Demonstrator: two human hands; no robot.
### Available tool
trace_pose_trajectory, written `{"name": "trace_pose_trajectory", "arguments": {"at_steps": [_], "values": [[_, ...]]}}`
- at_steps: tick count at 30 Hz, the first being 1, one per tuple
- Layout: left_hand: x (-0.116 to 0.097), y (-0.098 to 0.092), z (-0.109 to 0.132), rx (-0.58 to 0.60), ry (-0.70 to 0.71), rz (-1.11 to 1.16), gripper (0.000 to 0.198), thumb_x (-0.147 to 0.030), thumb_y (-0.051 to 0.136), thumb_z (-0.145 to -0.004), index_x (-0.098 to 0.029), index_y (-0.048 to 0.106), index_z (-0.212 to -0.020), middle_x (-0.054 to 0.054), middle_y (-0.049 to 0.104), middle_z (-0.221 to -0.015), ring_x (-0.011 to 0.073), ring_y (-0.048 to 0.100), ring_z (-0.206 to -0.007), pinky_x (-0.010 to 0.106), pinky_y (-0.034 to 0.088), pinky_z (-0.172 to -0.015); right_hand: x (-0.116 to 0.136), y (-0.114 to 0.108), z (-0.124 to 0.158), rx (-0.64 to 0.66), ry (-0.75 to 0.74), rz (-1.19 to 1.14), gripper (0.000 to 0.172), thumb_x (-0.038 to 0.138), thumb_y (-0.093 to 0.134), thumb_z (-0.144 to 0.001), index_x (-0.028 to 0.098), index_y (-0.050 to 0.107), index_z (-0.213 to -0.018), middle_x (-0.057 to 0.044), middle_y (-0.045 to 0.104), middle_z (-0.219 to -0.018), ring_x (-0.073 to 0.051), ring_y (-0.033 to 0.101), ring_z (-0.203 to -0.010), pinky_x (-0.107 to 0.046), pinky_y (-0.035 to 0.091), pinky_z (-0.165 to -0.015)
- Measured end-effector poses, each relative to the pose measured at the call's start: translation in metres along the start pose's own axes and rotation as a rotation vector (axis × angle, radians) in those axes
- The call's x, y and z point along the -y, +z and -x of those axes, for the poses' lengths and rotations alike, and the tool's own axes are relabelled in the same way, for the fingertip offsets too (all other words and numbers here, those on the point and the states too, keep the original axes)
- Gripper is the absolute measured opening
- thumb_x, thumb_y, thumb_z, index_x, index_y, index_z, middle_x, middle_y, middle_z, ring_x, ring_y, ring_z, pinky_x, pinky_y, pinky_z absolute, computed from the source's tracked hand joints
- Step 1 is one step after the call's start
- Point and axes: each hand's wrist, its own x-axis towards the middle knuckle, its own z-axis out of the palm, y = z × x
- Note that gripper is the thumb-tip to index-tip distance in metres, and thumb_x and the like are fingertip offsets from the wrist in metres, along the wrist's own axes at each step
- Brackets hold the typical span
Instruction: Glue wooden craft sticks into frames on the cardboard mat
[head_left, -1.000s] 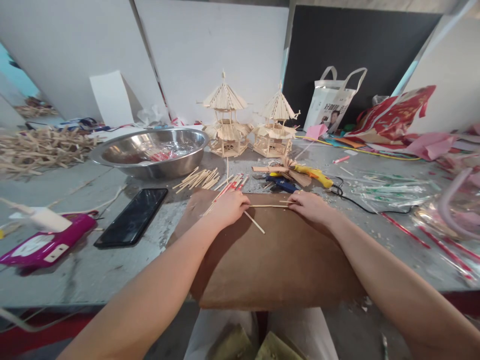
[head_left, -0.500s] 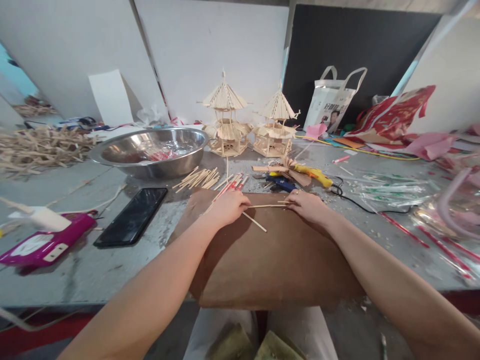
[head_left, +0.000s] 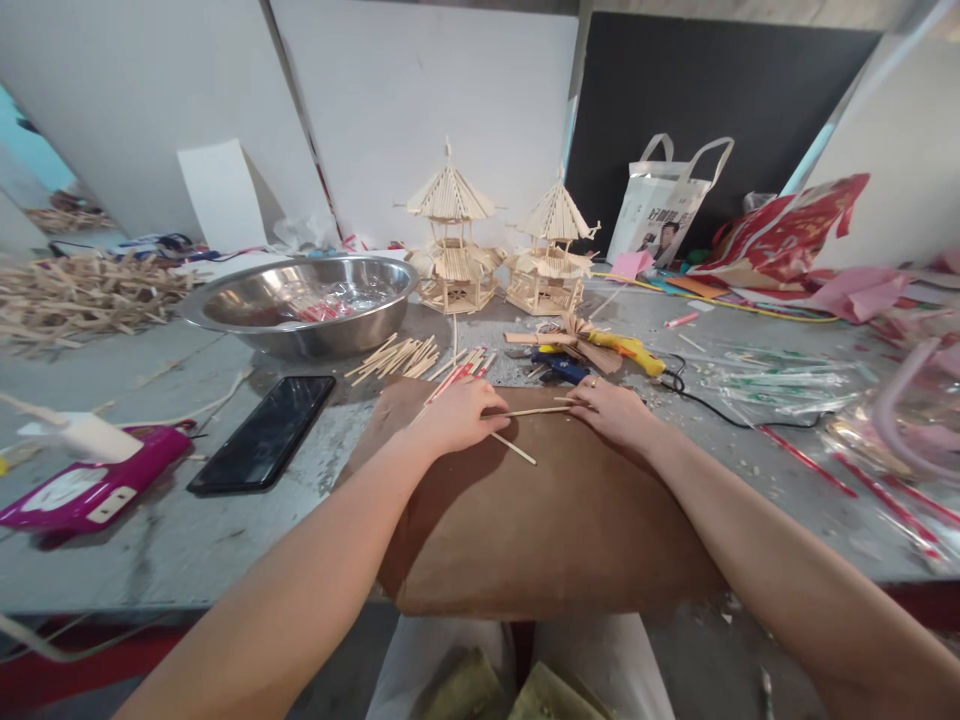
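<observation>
My left hand (head_left: pixel 456 415) rests closed on a brown cardboard sheet (head_left: pixel 540 520), pinching the left end of a thin wooden stick (head_left: pixel 534 411). My right hand (head_left: pixel 611 410) pinches the same stick's right end, so it spans level between the two hands. A second loose stick (head_left: pixel 514 449) lies slanted on the cardboard just below my left hand. A bundle of sticks, some with red wrappers (head_left: pixel 459 371), sits behind my left hand.
Two stick-built pagoda models (head_left: pixel 452 245) (head_left: pixel 553 250) stand at the back. A steel bowl (head_left: pixel 300 303), a black phone (head_left: pixel 264 432), a pink device (head_left: pixel 90 485), a yellow glue gun (head_left: pixel 626 350) with cord, a stick pile (head_left: pixel 82 295) and bags (head_left: pixel 664 205) surround the cardboard.
The loose stick under my left hand has slid slightly right. My hands have drawn a little closer along the held stick, which now tilts slightly.
</observation>
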Motion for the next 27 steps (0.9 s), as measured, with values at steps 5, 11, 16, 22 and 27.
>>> {"name": "trace_pose_trajectory", "arguments": {"at_steps": [5,11,16,22,27], "values": [[-0.019,-0.01,0.002,0.071,0.117,0.071,0.023,-0.041,0.055,-0.069,-0.023,0.061,-0.082,0.001,0.051,-0.094,0.0149,0.044,-0.09,0.027,0.034,-0.08,0.008,-0.002,0.002,-0.02,0.005,-0.006,0.031,0.036,0.04,-0.079,0.026,0.05,-0.107,-0.003,0.055,-0.102,-0.017,0.053,-0.086,-0.025,0.039,-0.065],[-0.022,-0.005,0.002,0.146,0.159,0.058,0.012,-0.017,0.051,-0.07,-0.022,0.061,-0.074,0.001,0.052,-0.087,0.0145,0.042,-0.088,0.027,0.032,-0.081,0.014,-0.001,0.001,0.08,-0.065,-0.034,0.032,0.022,0.035,-0.078,0.025,0.055,-0.102,-0.001,0.06,-0.102,-0.017,0.054,-0.09,-0.026,0.038,-0.073],[-0.025,-0.009,0.006,0.229,0.103,0.033,0.021,-0.005,0.047,-0.059,-0.019,0.059,-0.069,0.001,0.054,-0.082,0.0154,0.041,-0.087,0.026,0.033,-0.077,0.011,-0.002,0.001,0.089,-0.039,-0.031,0.033,0.018,0.038,-0.071,0.024,0.056,-0.098,-0.001,0.062,-0.097,-0.017,0.056,-0.083,-0.025,0.038,-0.067],[-0.041,-0.023,0.011,0.361,0.08,-0.076,0.019,-0.006,0.048,-0.057,-0.019,0.057,-0.067,0.002,0.054,-0.073,0.0166,0.042,-0.08,0.028,0.033,-0.07,0.006,-0.004,0.002,0.081,0.019,-0.004,0.03,0.02,0.038,-0.069,0.025,0.057,-0.092,-0.001,0.064,-0.089,-0.017,0.056,-0.076,-0.023,0.035,-0.058],[-0.046,-0.025,0.016,0.421,0.061,-0.058,0.024,-0.006,0.045,-0.056,-0.02,0.057,-0.071,0.003,0.055,-0.072,0.0169,0.044,-0.079,0.027,0.034,-0.064,0.001,-0.007,0.004,0.092,0.078,0.018,0.027,0.022,0.04,-0.066,0.026,0.058,-0.087,0.0,0.064,-0.082,-0.016,0.056,-0.069,-0.022,0.03,-0.051]]}}
